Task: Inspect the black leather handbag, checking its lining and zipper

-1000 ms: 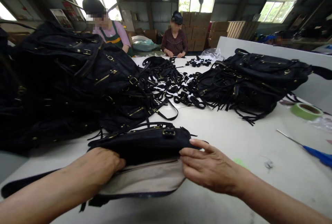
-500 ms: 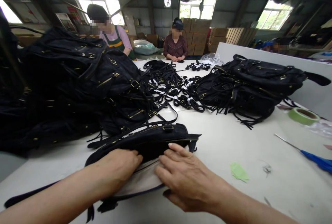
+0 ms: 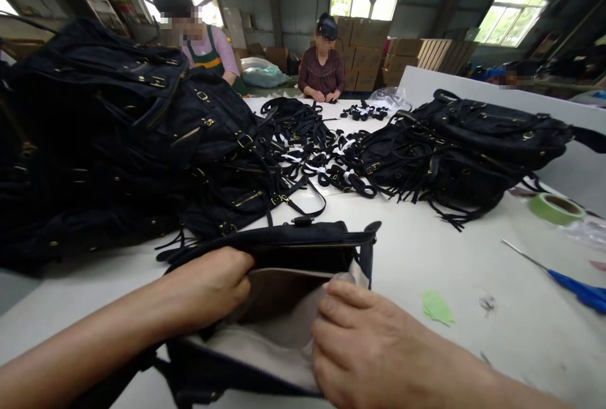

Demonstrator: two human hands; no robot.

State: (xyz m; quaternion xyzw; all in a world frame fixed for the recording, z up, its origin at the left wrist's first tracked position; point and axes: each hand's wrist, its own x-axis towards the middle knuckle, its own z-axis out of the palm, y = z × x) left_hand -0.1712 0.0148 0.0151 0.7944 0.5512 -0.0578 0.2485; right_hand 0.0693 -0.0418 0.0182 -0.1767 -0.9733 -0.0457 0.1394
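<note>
I see both hands gripping an open black bag (image 3: pixel 303 242): left hand (image 3: pixel 208 286) and right hand (image 3: pixel 369 349) clutch its beige lining (image 3: pixel 279 327). No readable writing.

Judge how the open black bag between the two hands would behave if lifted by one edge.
The black bag would probably sag: its beige lining already folds loosely. Its dangling straps may drag. It looks fairly light.

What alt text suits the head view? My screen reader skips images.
Both hands, left hand and right hand, spread open a black suede bag, showing its beige fabric lining, on a white table piled with similar black bags.
</note>
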